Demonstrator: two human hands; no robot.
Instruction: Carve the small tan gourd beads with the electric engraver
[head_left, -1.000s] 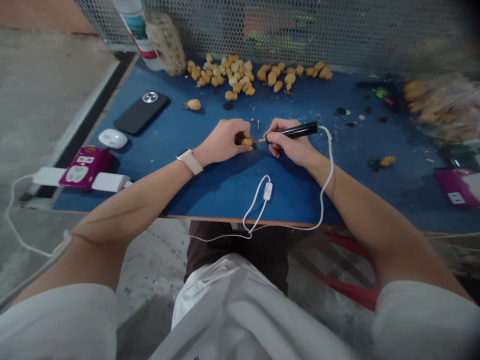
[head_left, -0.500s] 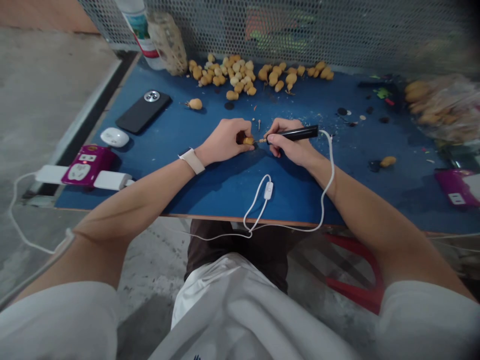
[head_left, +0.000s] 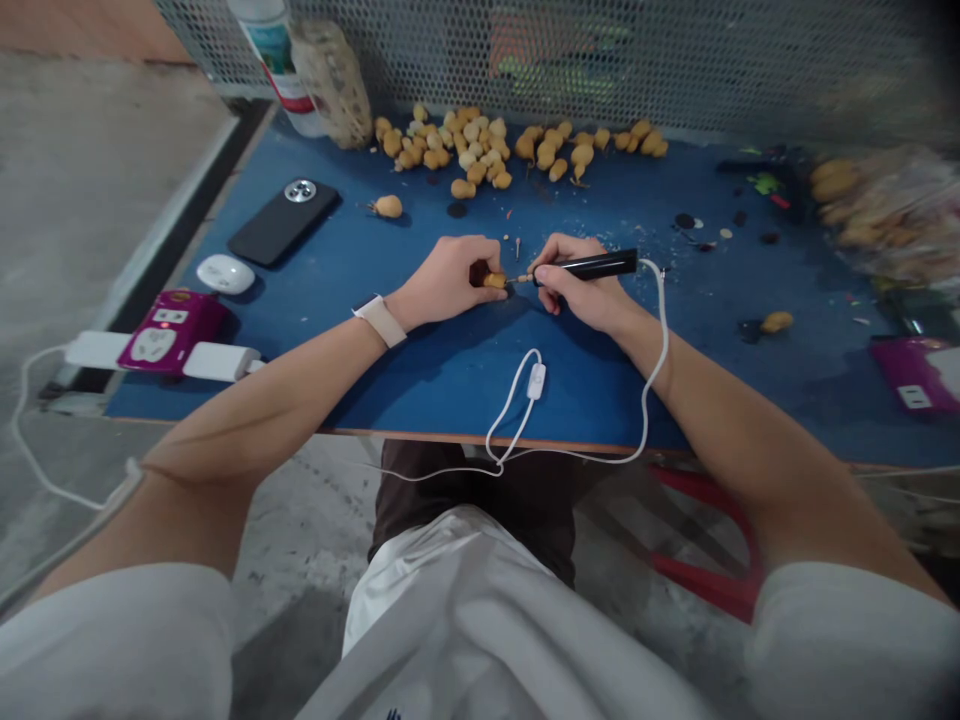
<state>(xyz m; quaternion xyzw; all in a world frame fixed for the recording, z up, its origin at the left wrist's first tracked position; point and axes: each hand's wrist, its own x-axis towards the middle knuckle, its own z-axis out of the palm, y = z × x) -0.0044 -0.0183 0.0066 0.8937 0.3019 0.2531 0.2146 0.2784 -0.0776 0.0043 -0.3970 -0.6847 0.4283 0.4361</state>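
Observation:
My left hand point(head_left: 452, 275) pinches a small tan gourd point(head_left: 494, 280) between thumb and fingers, just above the blue table point(head_left: 420, 380). Like a pen, my right hand point(head_left: 577, 280) grips a black pen-shaped electric rotary tool point(head_left: 600, 265) with a thin metal bit. Its bit points left and reaches the gourd's right end; whether it is inside the gourd I cannot tell. From the tool's back end a white cord point(head_left: 664, 330) runs down to an inline switch point(head_left: 536, 381) on the table. A small pin-like piece point(head_left: 517, 248) lies just beyond the hands.
Many small gourds point(head_left: 476, 150) are heaped along the mesh panel point(head_left: 420, 60). A phone point(head_left: 283, 222), a white case point(head_left: 226, 274) and a purple power socket point(head_left: 180, 325) sit left. At right are a plastic bag of gourds point(head_left: 892, 210) and one gourd point(head_left: 777, 322). Bottles point(head_left: 281, 65) stand back left.
The hands stay almost where they were, with the gourd and the tool still held. My left hand and the gourd have shifted very slightly left.

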